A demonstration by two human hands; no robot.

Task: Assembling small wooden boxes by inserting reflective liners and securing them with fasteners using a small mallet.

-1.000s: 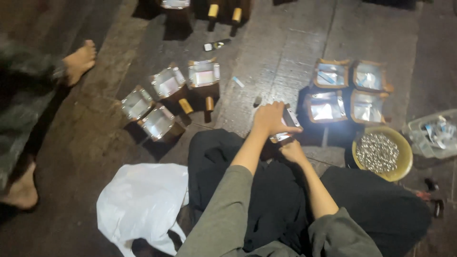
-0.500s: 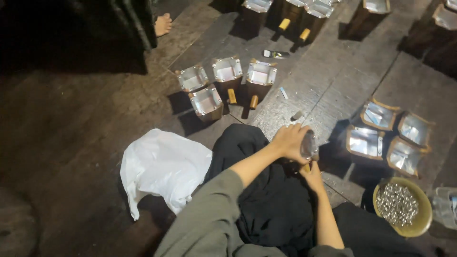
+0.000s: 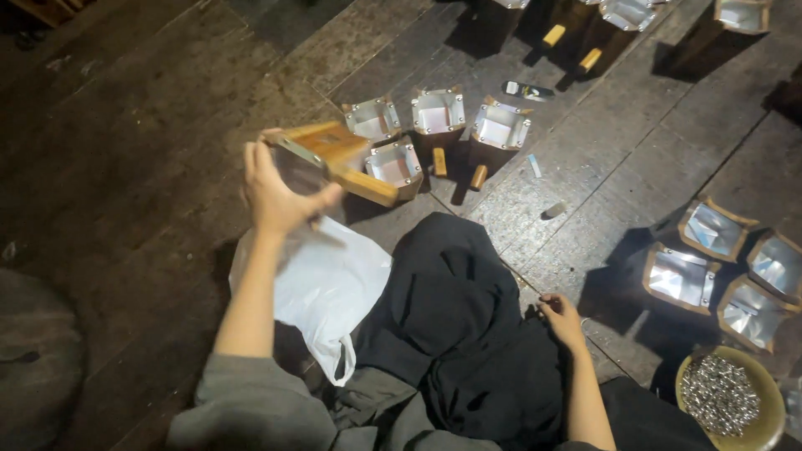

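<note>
The person sits on the dark wooden floor (image 3: 150,167) and the left hand (image 3: 280,188) holds up a wooden box with a handle (image 3: 330,159), lined with shiny metal. The fingers (image 3: 255,171) wrap around the open mouth of the box and are clamped on its rim, the thumb on the near side, so the box hangs tilted in the air with its handle pointing to the right. It is just beside the cluster of similar boxes (image 3: 439,121) standing on the floor, above the white plastic bag (image 3: 322,284). The right hand (image 3: 561,319) rests low by the knee, fingers loosely curled and holding nothing I can see. A bowl of small metal pieces (image 3: 728,399) stands near it.
</note>
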